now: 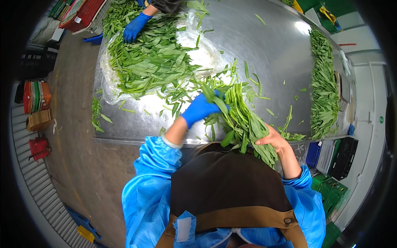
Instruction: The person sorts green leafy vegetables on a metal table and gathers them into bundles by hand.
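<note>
My left hand (201, 108), in a blue glove, is at the stem end of a bunch of leafy greens (245, 121); its fingertips are partly hidden by leaves, so whether it grips them is unclear. Bare, my right hand (271, 139) holds the leafy end of that bunch against the near edge of a metal table (273, 62). Loose stems and leaves lie beyond both hands. A large heap of the same greens (155, 62) rests on clear plastic sheeting (201, 52) at the upper left.
Another person's blue-gloved hand (135, 28) touches the heap. A long row of greens (324, 83) lines the table's right side, beside what looks like a scale (343, 88). Black, green and blue crates (342, 158) stand below the table at right. Red crates (82, 15) are stacked at upper left.
</note>
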The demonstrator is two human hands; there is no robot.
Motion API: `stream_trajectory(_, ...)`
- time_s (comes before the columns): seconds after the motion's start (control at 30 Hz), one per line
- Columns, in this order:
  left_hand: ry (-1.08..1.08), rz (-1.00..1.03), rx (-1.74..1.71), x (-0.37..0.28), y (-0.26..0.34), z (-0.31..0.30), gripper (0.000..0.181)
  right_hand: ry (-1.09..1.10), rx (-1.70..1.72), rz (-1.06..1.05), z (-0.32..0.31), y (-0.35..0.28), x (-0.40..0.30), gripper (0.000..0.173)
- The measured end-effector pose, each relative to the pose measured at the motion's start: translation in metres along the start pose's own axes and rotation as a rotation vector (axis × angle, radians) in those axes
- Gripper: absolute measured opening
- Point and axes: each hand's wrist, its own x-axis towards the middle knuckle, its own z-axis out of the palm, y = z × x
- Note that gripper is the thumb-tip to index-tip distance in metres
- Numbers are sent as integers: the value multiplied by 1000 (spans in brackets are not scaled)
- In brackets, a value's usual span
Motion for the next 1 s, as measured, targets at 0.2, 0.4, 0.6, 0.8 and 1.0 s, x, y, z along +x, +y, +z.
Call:
stream_trajectory(0.2,24,-39,-334,6,-7,38,37,73,-77,-27,9,-12,0,88)
stream_trajectory(0.4,40,-106,-224,5,11,35,32,75,-114,-31,7,-16,0,90)
stream_trajectory(0.6,27,-139,-172,1,4,37,29,44,-128,-57,14,-16,2,88)
stream_trajectory(0.8,278,-47,-946,-15,1,13,28,-6,-138,-22,3,-10,6,88)
stream_trajectory(1.0,398,68,-530,-12,-11,-46,29,-35,-145,-40,-4,-4,-5,88)
